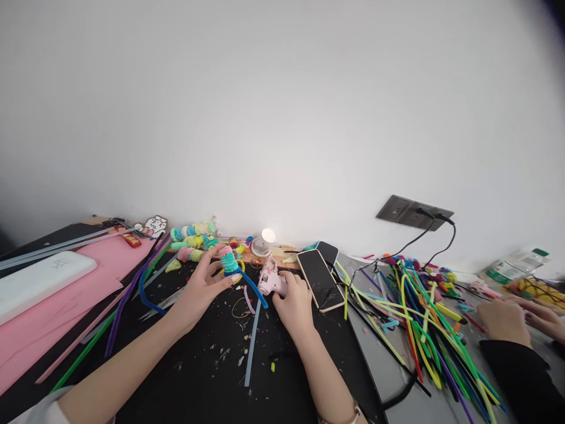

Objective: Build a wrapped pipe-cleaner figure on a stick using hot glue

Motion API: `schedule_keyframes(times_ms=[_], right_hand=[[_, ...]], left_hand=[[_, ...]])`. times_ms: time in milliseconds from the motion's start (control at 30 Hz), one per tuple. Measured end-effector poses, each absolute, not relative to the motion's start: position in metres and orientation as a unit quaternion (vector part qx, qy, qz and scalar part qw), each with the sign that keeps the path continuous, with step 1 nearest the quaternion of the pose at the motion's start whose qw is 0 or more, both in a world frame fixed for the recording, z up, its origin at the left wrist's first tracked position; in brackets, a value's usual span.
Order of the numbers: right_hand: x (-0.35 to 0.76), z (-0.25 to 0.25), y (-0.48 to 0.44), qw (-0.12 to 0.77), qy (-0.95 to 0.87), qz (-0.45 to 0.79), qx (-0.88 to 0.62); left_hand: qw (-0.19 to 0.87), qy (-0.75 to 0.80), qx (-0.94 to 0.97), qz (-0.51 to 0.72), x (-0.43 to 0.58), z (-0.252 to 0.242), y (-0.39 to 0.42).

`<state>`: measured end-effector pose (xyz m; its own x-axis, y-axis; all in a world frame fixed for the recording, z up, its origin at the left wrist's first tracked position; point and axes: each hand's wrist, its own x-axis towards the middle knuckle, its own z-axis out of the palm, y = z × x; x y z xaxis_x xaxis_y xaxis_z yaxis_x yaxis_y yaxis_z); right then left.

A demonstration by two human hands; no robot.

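My left hand [203, 288] is closed around a small coil of wound pipe cleaners [229, 261], pink on top, mint in the middle and blue below. A loose blue pipe cleaner end [255, 290] sticks out from it to the right. My right hand [295, 299] grips the handle of a pale pink glue gun [270, 281], its nozzle pointing toward the wall. A translucent glue stick [252, 347] trails from the gun's back end toward me. Just beyond the nozzle lies a white paper cup [263, 242], tipped over.
Finished-looking pipe cleaner coils [194, 231] lie at the back left. Two phones [321, 279] rest right of my right hand. A heap of pipe cleaners [428, 330] covers the grey table; a co-worker's hands [505, 321] are beyond it. Pink sheets [103, 268] and a white box [48, 282] lie left.
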<state>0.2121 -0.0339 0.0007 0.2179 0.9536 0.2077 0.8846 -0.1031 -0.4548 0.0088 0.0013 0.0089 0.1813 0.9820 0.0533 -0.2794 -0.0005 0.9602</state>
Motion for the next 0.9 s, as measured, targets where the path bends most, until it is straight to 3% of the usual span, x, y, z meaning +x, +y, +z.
schedule_keyframes(times_ms=[200, 367, 533, 900], right_hand=[[0.21, -0.002, -0.036, 0.245, -0.634, 0.049, -0.732], [0.201, 0.009, -0.044, 0.332, -0.707, 0.041, -0.623], [0.196, 0.011, -0.047, 0.374, -0.747, 0.103, -0.539], [0.193, -0.001, -0.043, 0.44, -0.686, 0.199, -0.544]], left_hand=[[0.607, 0.364, 0.475, 0.523, 0.008, 0.006, 0.002], [0.612, 0.348, 0.505, 0.5, 0.009, 0.006, 0.002], [0.611, 0.336, 0.537, 0.476, 0.012, 0.008, -0.003], [0.654, 0.3, 0.523, 0.457, 0.013, 0.004, -0.004]])
